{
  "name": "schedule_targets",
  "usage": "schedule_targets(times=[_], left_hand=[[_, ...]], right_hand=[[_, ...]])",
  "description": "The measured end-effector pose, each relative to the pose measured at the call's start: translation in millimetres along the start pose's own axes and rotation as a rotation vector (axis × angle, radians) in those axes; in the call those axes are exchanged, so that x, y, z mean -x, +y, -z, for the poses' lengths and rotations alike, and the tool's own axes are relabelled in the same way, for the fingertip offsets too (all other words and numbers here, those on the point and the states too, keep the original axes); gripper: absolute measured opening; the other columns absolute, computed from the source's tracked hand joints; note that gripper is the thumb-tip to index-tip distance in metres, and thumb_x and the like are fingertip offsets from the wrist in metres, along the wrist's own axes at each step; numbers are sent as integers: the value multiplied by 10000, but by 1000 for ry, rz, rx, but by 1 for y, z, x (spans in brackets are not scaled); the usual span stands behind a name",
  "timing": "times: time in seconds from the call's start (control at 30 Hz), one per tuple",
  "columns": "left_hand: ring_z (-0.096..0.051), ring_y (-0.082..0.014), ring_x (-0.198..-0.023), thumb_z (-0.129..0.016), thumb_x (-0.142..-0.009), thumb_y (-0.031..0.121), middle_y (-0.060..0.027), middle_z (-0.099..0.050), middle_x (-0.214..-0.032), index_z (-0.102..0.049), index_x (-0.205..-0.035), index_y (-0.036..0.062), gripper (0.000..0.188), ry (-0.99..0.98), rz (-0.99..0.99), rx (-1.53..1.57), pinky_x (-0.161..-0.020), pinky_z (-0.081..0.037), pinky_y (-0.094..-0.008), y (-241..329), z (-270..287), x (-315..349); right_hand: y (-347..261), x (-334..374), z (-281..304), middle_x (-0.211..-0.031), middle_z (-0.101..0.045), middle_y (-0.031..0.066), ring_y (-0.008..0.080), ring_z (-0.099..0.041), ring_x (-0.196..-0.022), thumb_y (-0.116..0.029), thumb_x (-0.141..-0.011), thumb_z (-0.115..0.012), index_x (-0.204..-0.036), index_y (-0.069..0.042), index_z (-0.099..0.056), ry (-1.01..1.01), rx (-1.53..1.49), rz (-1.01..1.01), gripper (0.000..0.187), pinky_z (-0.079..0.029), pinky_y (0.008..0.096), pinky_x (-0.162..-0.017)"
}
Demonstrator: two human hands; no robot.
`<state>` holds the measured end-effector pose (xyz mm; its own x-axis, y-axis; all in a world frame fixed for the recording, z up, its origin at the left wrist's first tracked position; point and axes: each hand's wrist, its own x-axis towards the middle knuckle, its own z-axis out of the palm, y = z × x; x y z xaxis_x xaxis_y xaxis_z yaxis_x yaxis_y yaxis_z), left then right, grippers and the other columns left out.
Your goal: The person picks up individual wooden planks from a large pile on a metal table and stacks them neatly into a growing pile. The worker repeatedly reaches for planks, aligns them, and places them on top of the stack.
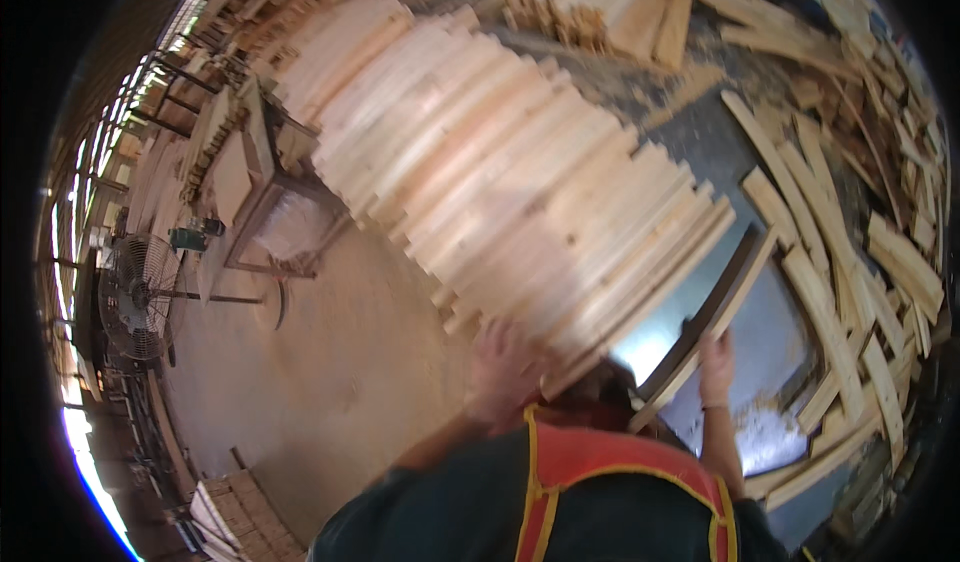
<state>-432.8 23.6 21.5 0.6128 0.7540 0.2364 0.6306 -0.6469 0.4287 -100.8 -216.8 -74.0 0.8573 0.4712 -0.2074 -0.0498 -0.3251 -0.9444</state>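
A row of pale wooden strips [480, 152] lies side by side on the table in front of me, their ends uneven. My left hand [502, 370] is against the near ends of the strips at the lower middle, slightly blurred, its fingers extended and not wrapped round anything visible. To the right, a separate wooden strip [715, 327] stands on its edge, apart from the row and slanting away from me. My right hand [716, 367] grips this strip near its close end, the fingertips partly hidden behind it.
Loose offcuts [825, 292] are heaped along the right side of the grey metal tabletop [770, 332]. Another stack of boards [600, 2] stands at the back. A caged fan [138, 297] and a metal-framed stand [270, 212] are on the left, above a dusty floor [340, 372].
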Motion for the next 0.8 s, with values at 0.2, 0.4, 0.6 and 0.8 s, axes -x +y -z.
schedule_targets(times=[0.2,0.4,0.6,0.8], left_hand=[[-637,-332,-1177,-763,-987,376,-146,-639,-1318,-591,-1350,77,500,244,1034,970,-1001,-549,-446,-105,54,-6],[-670,-267,-823,-725,-1022,377,-93,-701,-1051,-696,-1019,138,241,33,1050,1336,-759,-603,-435,-144,-59,37],[-627,-327,-1120,-678,-977,485,-170,-619,-1301,-603,-1292,100,503,-964,304,687,-956,-539,-448,-37,21,-16],[-538,-411,-1422,-650,-898,692,-260,-502,-1571,-477,-1581,14,977,-779,515,251,-1160,-465,-465,44,-60,-155]], right_hand=[[-98,18,-109,-1233,-739,134,201,-652,-1092,-367,-1010,-706,-1337,13,-639,-317,13,-189,505,-513,347,-1000],[-52,-14,-101,-1303,-657,89,185,-601,-1148,-276,-1017,-731,-1478,36,-529,-78,-308,-89,591,-496,324,-1019],[-98,-29,-60,-1419,-624,137,222,-597,-1250,-266,-1002,-735,-1547,58,-458,-55,-360,-60,691,-489,350,-1076],[-76,-53,-14,-1422,-641,175,248,-621,-1244,-363,-1014,-710,-1527,40,-499,-234,-116,-170,686,-491,355,-1068]])
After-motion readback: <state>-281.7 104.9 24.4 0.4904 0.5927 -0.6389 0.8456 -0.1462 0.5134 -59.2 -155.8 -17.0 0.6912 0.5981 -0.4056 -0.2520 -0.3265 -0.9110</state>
